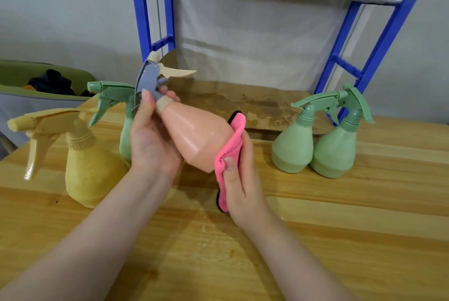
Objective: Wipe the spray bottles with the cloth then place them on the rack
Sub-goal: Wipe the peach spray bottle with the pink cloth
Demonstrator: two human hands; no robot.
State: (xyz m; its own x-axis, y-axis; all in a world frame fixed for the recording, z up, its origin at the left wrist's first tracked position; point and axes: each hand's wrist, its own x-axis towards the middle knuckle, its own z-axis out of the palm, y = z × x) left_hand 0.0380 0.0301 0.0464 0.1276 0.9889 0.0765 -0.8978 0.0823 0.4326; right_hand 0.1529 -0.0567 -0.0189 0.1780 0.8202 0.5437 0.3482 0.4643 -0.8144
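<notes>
Pink spray bottle was tilted above the tabletop, neck in left hand grip; right hand pressed pink cloth against its base. Wiping underway. Unplaced: yellow bottle and a green one left of the grip, two green bottles right. Rack behind; none visibly on it.

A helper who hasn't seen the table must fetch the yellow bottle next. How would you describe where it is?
On the wooden table, look left of the blue rack, at the table's left edge. The yellow bottle stands there, nearest the viewer, just in front of a green bottle. It is the only yellow one; the others are green or pink.
</notes>
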